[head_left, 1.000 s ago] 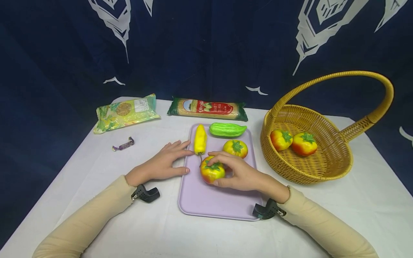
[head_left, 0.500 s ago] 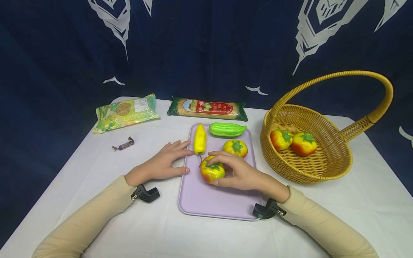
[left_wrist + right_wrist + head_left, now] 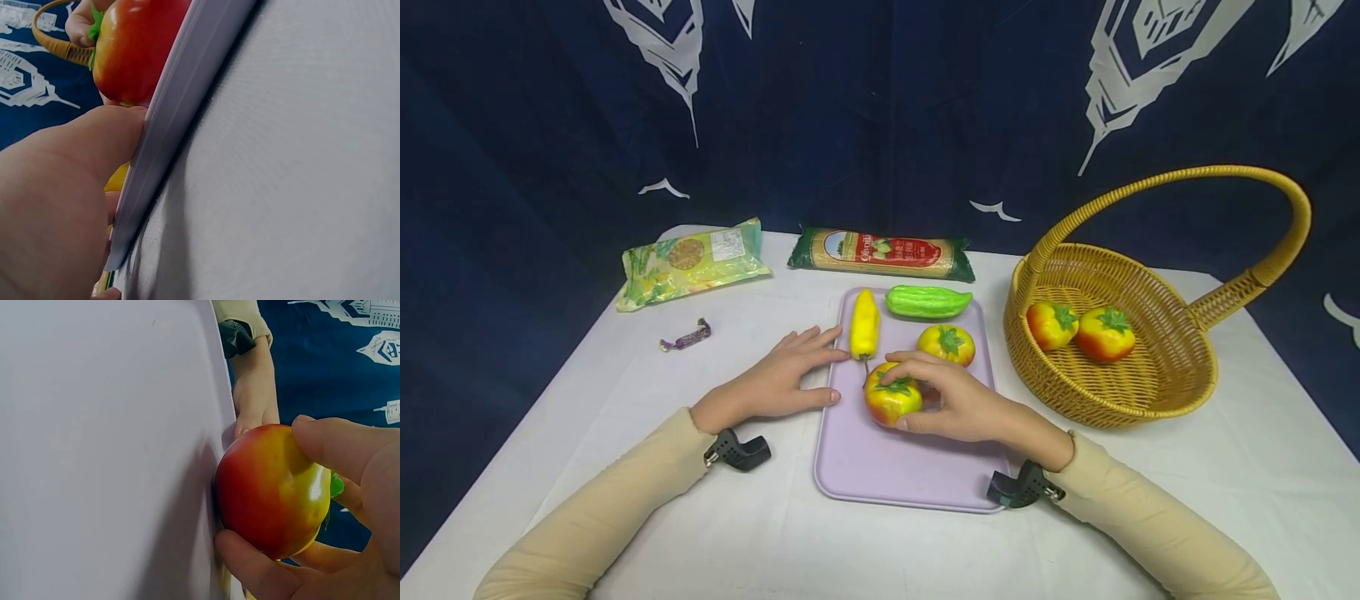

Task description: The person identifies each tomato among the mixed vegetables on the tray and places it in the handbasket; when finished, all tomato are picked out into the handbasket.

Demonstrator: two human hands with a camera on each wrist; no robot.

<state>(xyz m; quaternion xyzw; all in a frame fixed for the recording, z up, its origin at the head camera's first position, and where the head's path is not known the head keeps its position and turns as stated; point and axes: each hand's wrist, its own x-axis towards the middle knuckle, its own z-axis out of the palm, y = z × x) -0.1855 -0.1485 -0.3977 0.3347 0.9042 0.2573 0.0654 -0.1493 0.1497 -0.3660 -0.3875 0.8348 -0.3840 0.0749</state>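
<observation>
A yellow-red persimmon (image 3: 892, 397) with a green leafy cap sits on the lilac tray (image 3: 910, 479), and my right hand (image 3: 958, 406) grips it from the right. In the right wrist view, thumb and fingers curve round the persimmon (image 3: 272, 490). My left hand (image 3: 790, 375) lies at the tray's left rim with its fingers spread and fairly straight. Its thumb touches the tray's side (image 3: 165, 128) in the left wrist view. A yellow pepper (image 3: 864, 327) lies just beyond the left fingertips. Behind the gripped fruit are another persimmon (image 3: 946, 344) and a bumpy green vegetable (image 3: 928, 302).
To the right stands a wicker basket (image 3: 1108, 414) with a tall handle and two persimmons (image 3: 1106, 335) inside. A noodle pack (image 3: 883, 254) lies behind the tray. At the left are a green-yellow bag (image 3: 696, 262) and a purple wrapped candy (image 3: 688, 336).
</observation>
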